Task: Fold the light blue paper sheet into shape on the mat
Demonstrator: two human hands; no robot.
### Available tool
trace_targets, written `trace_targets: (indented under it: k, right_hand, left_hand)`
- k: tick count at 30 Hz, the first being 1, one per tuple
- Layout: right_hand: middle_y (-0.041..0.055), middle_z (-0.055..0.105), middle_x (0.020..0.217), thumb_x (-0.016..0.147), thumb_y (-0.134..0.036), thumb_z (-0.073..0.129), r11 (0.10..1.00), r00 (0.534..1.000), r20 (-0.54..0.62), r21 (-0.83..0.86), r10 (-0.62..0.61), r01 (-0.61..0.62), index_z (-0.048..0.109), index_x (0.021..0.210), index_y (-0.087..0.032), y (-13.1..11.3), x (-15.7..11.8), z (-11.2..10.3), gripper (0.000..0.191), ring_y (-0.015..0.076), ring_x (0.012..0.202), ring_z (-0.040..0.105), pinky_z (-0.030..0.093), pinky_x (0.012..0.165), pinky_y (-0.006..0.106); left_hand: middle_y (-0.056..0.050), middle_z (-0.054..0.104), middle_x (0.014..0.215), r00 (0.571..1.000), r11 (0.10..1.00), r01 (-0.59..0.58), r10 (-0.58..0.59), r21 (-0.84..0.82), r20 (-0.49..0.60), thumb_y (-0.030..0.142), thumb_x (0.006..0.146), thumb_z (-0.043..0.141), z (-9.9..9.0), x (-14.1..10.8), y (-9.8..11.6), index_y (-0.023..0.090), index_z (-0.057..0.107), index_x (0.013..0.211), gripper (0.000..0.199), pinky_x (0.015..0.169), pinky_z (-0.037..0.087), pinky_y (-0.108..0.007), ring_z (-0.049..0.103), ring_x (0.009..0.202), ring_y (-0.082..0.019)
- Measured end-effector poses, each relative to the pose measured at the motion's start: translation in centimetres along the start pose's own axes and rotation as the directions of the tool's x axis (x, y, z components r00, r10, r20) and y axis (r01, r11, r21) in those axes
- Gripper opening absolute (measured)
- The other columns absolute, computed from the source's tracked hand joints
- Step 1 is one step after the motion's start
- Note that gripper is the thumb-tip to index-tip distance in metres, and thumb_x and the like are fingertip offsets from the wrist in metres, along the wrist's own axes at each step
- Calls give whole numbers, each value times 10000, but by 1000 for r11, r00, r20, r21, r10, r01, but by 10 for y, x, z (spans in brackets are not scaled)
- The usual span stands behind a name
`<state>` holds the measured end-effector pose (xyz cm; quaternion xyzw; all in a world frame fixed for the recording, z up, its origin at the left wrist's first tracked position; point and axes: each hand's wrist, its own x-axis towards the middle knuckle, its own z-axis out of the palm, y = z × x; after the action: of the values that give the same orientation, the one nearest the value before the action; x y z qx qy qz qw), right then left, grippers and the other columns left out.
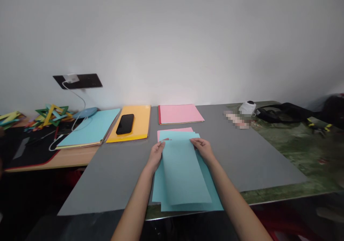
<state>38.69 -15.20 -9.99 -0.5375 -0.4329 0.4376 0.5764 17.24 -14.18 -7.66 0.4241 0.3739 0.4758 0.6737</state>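
Note:
A light blue sheet of paper [185, 173] is held up at its far corners by both of my hands. My left hand [156, 155] pinches the far left corner, and my right hand [202, 148] pinches the far right one. Its near part hangs over more blue sheets [212, 198] on the table, which reach the front edge. A pink sheet [174, 130] sticks out from under the far side of these sheets.
Around the sheets lies a grey mat [120, 183]. Pink paper [180, 113] rests by the wall. To the left are a black phone [125, 124] on a yellow-orange pack [142, 121], blue paper [90, 130] and folded paper shapes [53, 114]. A black strap [282, 112] is at right.

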Motion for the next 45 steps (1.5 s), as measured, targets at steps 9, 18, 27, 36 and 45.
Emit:
trace_targets:
  k: [9,18,27,36,45]
  right_hand:
    - [-10,564,526,595,-435,633,999,1000,0,41,7,-7,647,726,-162,-2,-1,-1,303,104,498,471,385,504,234]
    - [-24,545,507,539,-430,681,994,986,140,33,95,-100,598,619,-155,-9,-8,-2,298,90,455,452,348,465,223]
    - [-23,507,467,523,-469,670,1000,997,-73,-25,-8,6,612,647,-162,0,-1,-2,336,103,464,444,359,459,234]
    - [-11,547,514,540,-450,673,998,997,52,24,57,-58,618,708,-148,0,-3,-4,349,102,473,466,371,465,227]
    - [-5,566,493,552,-500,638,997,997,-6,10,74,-74,632,703,-150,4,-1,-4,381,111,432,460,341,423,229]
  left_hand:
    - [-70,672,813,998,998,-35,37,54,-50,452,674,568,-1,-1,-1,135,588,1040,484,638,424,-230,594,700,-157]
    - [-71,669,815,997,998,-37,40,47,-62,452,688,554,-2,-1,0,141,565,1068,492,595,421,-222,589,643,-142]
    - [-58,668,782,980,996,40,-22,83,-200,384,564,686,-5,5,-9,107,604,962,492,640,411,-227,583,702,-156]
    - [-44,664,704,987,996,-13,27,87,-157,395,584,664,-7,5,-11,119,639,777,337,607,409,-226,564,640,-142]
    - [-30,639,617,981,990,-23,50,142,-188,410,573,664,3,5,-10,106,653,732,344,549,392,-213,530,555,-118]
